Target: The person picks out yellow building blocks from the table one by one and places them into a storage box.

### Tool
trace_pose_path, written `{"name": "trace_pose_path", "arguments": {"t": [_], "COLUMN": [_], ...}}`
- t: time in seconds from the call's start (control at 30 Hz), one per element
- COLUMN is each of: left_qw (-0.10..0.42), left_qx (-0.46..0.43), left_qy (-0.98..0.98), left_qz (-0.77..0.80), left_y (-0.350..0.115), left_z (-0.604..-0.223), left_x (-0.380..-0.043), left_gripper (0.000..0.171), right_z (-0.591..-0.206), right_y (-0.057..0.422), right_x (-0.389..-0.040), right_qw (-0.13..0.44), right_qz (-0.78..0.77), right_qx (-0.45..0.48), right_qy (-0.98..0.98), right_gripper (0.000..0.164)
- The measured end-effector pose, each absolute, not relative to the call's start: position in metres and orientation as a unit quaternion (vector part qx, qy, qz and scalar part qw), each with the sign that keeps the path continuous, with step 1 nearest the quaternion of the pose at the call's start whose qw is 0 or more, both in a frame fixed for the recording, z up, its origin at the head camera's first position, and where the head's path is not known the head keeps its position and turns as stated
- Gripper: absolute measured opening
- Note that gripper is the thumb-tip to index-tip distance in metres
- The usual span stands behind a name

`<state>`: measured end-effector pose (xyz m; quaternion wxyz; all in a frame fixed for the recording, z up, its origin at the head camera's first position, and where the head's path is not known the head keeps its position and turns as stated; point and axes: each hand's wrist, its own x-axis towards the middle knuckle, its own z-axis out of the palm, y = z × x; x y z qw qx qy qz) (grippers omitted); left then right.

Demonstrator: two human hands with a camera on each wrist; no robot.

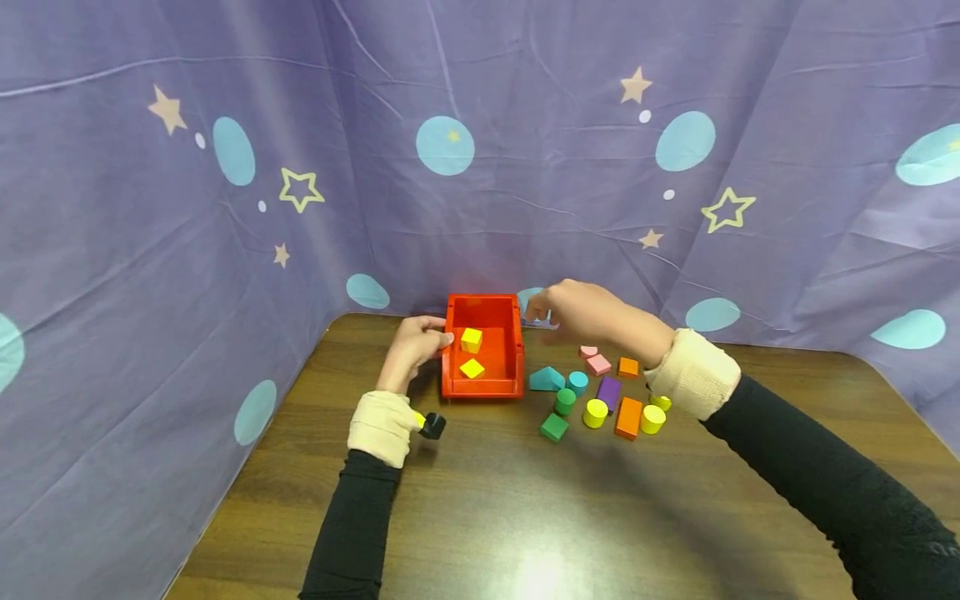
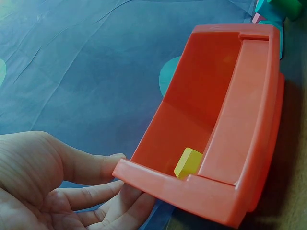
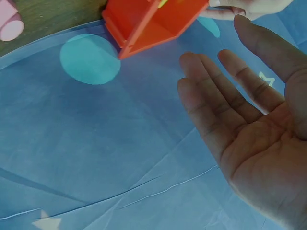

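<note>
A red plastic bin (image 1: 483,388) stands on the table by the back curtain, with a yellow cube (image 1: 471,340) and a flat yellow block (image 1: 472,368) inside. My left hand (image 1: 411,350) holds the bin's left rim; in the left wrist view the thumb lies at the rim's upper side and the fingers beneath it. One yellow block (image 2: 188,162) shows inside there. Just past the bin's right wall my right hand (image 1: 581,310) is raised over the table's back edge. The right wrist view shows its palm (image 3: 264,153) bare, fingers loosely extended and holding nothing.
Right of the bin lie several loose blocks, among them a teal triangle (image 1: 547,379), a green cylinder (image 1: 565,402), a purple block (image 1: 608,392), an orange block (image 1: 628,417) and yellow cylinders (image 1: 596,413). A patterned curtain (image 1: 525,225) rises behind the table (image 1: 480,492).
</note>
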<state>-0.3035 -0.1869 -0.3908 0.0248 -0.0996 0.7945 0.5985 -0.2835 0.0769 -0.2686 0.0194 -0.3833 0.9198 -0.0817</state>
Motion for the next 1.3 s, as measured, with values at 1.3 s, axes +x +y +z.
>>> {"name": "trace_pose_path", "arguments": {"t": [1.3], "left_qw": [0.033], "left_qx": [-0.097], "left_qy": [0.794], "left_qz": [0.600], "left_y": [-0.186], "left_z": [-0.390], "left_x": [-0.301], "left_gripper": [0.041], "right_z": [-0.362], "right_y": [0.155], "right_x": [-0.259], "right_qw": [0.053], "right_qz": [-0.088], "right_qx": [-0.440], "right_qy": [0.892], "right_gripper": [0.032]}}
